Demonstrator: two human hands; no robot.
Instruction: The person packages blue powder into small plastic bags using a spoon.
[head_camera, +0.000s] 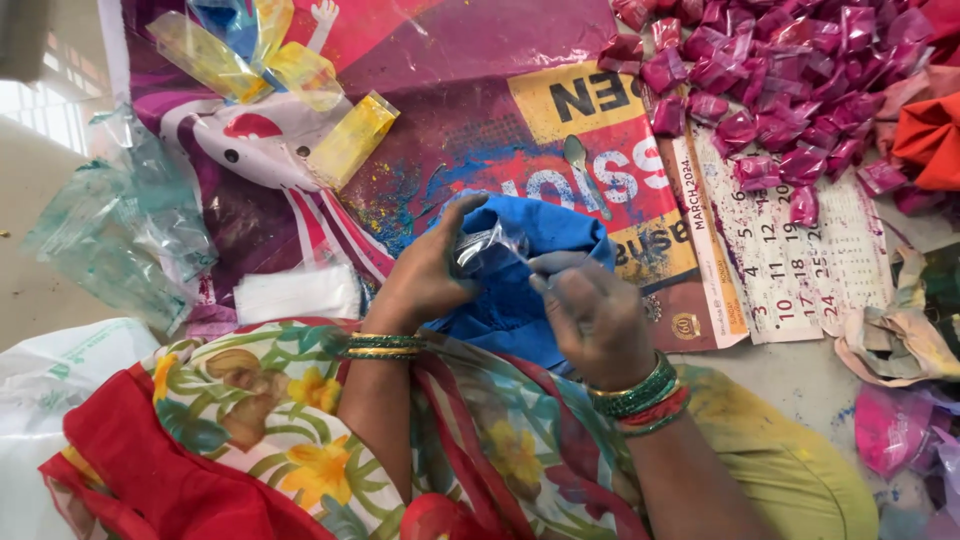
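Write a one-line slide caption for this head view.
Left hand and right hand hold a small clear plastic pouch over a bag of blue powder, with filled pink packets piled nearby.

Daylight was bright and even, strongest at the upper left. Shadows stayed soft. The clear plastic bags (120, 230) glared a little, and the frame edges looked slightly bent, perhaps lens distortion.

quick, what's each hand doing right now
Left hand: closed, pinching the small clear plastic pouch.
Right hand: closed, fingers on the same pouch.
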